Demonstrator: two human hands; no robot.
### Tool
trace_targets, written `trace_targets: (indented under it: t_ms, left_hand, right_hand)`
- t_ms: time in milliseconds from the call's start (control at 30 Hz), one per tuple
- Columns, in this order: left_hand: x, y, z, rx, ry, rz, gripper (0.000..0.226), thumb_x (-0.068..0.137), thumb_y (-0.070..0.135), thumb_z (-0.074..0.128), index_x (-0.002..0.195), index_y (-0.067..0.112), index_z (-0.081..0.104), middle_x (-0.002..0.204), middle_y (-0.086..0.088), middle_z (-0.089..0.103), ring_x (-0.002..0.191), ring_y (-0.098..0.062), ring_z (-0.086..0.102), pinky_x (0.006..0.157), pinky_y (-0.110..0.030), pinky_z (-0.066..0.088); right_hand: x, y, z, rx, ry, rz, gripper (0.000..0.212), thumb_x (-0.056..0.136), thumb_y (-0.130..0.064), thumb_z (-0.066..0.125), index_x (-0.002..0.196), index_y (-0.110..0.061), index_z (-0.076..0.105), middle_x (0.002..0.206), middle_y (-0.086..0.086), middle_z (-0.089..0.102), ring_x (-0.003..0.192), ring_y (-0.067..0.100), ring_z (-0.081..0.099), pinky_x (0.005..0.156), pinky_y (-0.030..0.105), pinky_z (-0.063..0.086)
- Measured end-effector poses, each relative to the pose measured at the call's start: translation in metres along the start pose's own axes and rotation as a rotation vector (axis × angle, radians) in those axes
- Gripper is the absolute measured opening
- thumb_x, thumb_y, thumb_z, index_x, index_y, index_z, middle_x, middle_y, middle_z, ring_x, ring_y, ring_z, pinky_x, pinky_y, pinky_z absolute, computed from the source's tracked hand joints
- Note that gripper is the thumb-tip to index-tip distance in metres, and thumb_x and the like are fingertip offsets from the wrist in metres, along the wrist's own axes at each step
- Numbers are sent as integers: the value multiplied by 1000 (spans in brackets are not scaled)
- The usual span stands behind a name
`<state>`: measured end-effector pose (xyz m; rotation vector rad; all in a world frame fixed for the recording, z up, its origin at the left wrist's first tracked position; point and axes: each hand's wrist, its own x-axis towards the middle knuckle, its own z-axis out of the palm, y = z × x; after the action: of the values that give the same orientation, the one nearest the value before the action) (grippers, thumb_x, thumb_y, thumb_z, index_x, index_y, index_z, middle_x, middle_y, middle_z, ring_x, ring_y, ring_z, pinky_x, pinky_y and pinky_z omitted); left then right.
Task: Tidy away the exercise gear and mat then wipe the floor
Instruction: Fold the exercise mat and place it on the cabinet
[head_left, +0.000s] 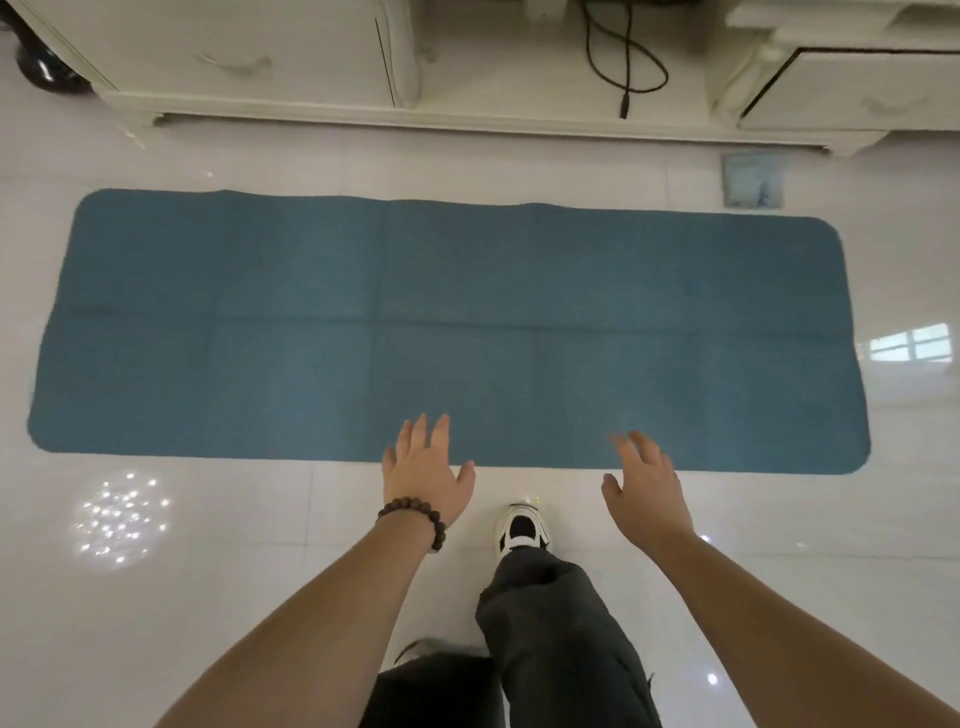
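- Mat (447, 332): blue, spread flat on the white tiled floor (208, 545), long axis running left to right. Its far long edge lies near the foot of the pale cabinet (249, 57); its near long edge is just ahead of the person's shoe (522, 527). Fold creases show across it, one lengthwise and several crosswise.
- No other exercise gear in view; the mat is not yet lifted or folded, and no cloth or mop is visible.
- Risk 1: the floor is glossy, with strong reflections. Judgement: a thin mat could slide away when the near edge is pulled, or the forward foot could slip while the person leans over.
- Risk 2: if only the middle of the near edge is taken, both ends may sag and drag, giving a crooked fold off the existing creases.
- Risk 3: a black cable (623, 67) hangs by the cabinet beyond the far edge; a mat flung forward could catch it.
- Left hand (423, 467): arm stretched forward and down, palm down, fingers straight and spread, over the near edge; holds nothing. Beaded bracelet (413, 519) on the wrist.
- Right hand (647, 483): same reach, fingers loosely extended and slightly blurred, holds nothing. Contact with the mat cannot be confirmed for either.
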<state>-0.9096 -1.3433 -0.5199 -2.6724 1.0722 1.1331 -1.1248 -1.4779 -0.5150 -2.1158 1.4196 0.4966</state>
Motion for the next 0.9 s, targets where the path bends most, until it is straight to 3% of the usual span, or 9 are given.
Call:
trace_targets:
  t_ms: [233,467,533,667,733,800,900]
  left_hand:
    - [126,-33,125,72,-51,55,75,94,54,42,153,26,6,162,-3,2,149,-24,-1,119,-49,12]
    - [224,-61,236,262,-160,179,115,79,67,59,146,33,-27,152,-5,-37,143,-31,-27,115,-60,-4]
    - [240,-66,254,332,-142,239,122,74,70,62,145,33,-30,150,-7,-41,140,-33,-32,113,-63,-8]
    - [251,-79,267,425,-89,321,107,81,73,49,146,33,-26,152,-8,-37,138,-36,-35,110,-68,-10]
    - [246,-79,267,466,-119,349,89,92,62,41,148,32,-22,153,-10,-35,137,-40,-35,107,-72,-8]
    - [243,-75,266,491,-150,371,77,100,35,40,150,32,-18,153,-11,-34,136,-43,-34,106,-73,-8]
    - [239,-75,252,487,-150,334,79,95,1,37,153,27,-9,158,-8,-23,143,-34,-25,113,-64,-5]
  right_hand:
    - [114,26,125,-102,-26,-140,51,97,-26,45,146,-23,30,155,6,22,141,28,22,115,42,25]
    - [207,48,229,-210,-116,-246,62,96,-46,44,150,-32,16,160,1,1,146,25,6,118,40,11]
    - [221,50,249,-213,-138,-270,68,94,-52,46,151,-34,13,161,-1,-4,147,23,2,119,42,10]
    - [230,51,281,-316,-129,-282,83,86,-64,49,151,-38,5,159,-1,-16,146,25,-14,118,49,1]
    - [228,49,289,-348,-119,-258,88,84,-67,49,150,-39,-2,158,0,-21,145,27,-19,117,52,-1]
    - [228,47,291,-348,-108,-236,89,84,-67,48,149,-40,-6,157,1,-23,144,28,-20,117,55,-1]
    - [225,44,286,-360,-117,-279,85,85,-70,42,147,-44,-9,157,-2,-25,145,25,-20,116,58,0]
